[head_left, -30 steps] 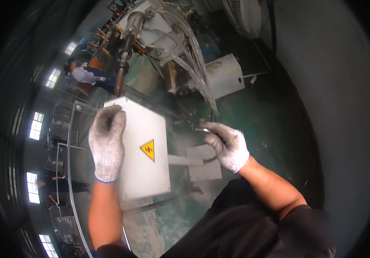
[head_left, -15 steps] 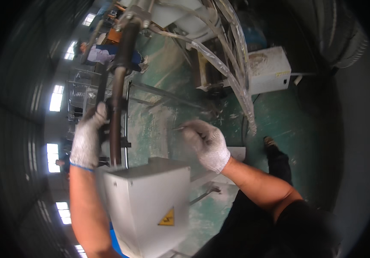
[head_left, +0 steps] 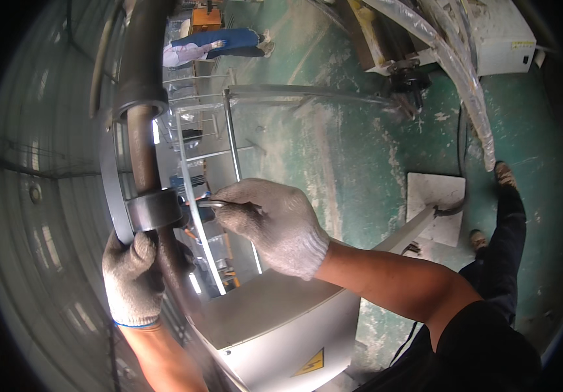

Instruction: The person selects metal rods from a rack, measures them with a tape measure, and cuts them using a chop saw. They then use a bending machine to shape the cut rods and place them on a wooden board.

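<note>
A brown metal rod (head_left: 143, 147) runs up the left side, with a dark metal collar (head_left: 156, 210) around it. A flat grey metal bar (head_left: 113, 179) lies against the collar's left side. My left hand (head_left: 133, 277), in a pale knit glove, is closed around the bar's lower end, just below the collar; some of its fingers are hidden. My right hand (head_left: 272, 225), gloved too, pinches a thin metal tool that looks like a hex key (head_left: 212, 204). The tool points at the collar's right side; whether its tip sits in a screw cannot be made out.
Below my hands stands a grey metal box (head_left: 281, 320) with a yellow warning triangle. A thicker dark tube (head_left: 143, 59) surrounds the rod higher up. Metal frames (head_left: 232, 137) stand behind. Wrapped hoses (head_left: 458, 72) hang at the upper right. Another person (head_left: 216, 47) is in the background.
My right hand has moved left and up to the collar with the thin tool. The view has shifted closer to the rod, and my left hand now sits just below the collar.
</note>
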Demonstrator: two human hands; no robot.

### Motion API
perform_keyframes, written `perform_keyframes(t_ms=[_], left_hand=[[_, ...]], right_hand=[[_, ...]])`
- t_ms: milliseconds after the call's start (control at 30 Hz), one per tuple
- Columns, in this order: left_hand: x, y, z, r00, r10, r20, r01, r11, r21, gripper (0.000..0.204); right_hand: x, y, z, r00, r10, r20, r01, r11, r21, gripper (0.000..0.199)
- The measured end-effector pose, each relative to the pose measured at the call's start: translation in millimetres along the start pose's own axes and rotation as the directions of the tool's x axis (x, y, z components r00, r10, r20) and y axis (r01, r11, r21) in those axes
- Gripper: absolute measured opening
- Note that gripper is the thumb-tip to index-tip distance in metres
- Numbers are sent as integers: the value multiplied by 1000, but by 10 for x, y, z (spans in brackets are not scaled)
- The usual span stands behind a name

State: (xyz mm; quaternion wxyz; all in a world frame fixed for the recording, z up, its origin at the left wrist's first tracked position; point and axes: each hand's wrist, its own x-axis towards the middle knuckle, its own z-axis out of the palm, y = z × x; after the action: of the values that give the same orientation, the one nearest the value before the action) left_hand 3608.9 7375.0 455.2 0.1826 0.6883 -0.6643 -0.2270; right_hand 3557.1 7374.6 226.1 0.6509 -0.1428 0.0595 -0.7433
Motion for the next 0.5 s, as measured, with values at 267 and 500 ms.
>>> perform_keyframes(t_ms=[267, 500], left_hand=[[-12, 1, 28, 1000, 12, 5, -12, 999, 49, 82], [-17, -3, -43, 1000, -19, -4, 19, 999, 49, 76]], right_hand=[[188, 12, 39, 992, -110, 59, 108, 993, 38, 15], [232, 7, 71, 972, -210, 110, 215, 976, -36, 18]])
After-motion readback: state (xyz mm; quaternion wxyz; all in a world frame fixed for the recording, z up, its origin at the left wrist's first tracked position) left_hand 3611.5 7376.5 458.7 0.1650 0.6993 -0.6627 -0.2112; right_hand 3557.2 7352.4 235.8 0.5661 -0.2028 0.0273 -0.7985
